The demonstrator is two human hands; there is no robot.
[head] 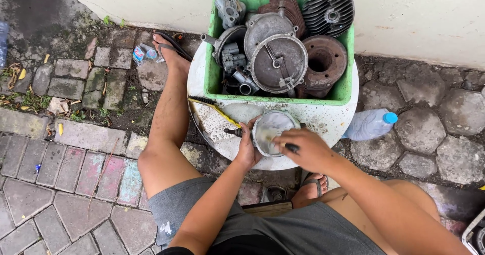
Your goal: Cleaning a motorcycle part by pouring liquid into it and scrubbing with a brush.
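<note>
My left hand [247, 148] grips the rim of a round grey metal engine part [273, 128] shaped like a shallow bowl, holding it over a white round basin [333, 118]. A small dark stub sticks out from the part beside my left thumb. My right hand [302, 149] holds a dark-handled brush [289, 147] whose tip rests inside the part. A yellow-handled brush [214, 111] lies in the basin at the left.
A green plastic crate [212, 78] full of greasy engine parts, covers and a finned cylinder head [328, 7], sits on the basin's far side. A plastic bottle with a blue cap [371, 124] lies at the right. Paving stones surround my bare legs and sandalled feet; a wall runs behind.
</note>
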